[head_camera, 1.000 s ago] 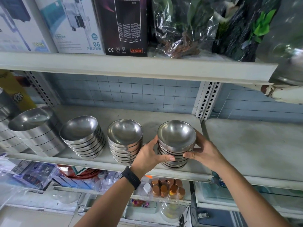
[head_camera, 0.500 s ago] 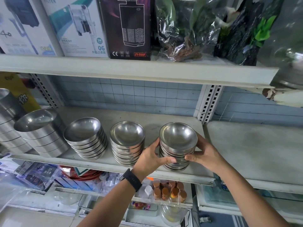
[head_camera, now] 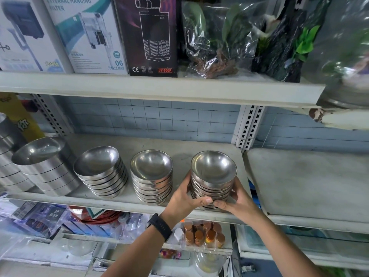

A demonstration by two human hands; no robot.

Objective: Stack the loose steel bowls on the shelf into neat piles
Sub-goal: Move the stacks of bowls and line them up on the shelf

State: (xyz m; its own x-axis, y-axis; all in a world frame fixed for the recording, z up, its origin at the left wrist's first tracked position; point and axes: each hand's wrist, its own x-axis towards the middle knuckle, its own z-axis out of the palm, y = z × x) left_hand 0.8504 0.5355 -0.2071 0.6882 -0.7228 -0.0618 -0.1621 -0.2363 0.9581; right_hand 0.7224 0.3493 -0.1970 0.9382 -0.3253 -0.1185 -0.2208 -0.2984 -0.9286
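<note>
Your left hand (head_camera: 182,197) grips the left flank of the rightmost bowl pile (head_camera: 213,174), thumb laid across its lower front. Your right hand (head_camera: 238,202) grips the opposite flank, its thumb tip almost meeting the left one. The pile stands at the right end of the shelf (head_camera: 179,143), close to the front edge and beside the perforated upright (head_camera: 249,126). To its left, apart from one another, stand a second pile (head_camera: 151,176), a leaning third pile (head_camera: 100,172) and a stack of deeper, straight-walled bowls (head_camera: 46,168). A black wristband (head_camera: 159,226) circles your left wrist. Boxed filters (head_camera: 147,37) line the upper shelf.
</note>
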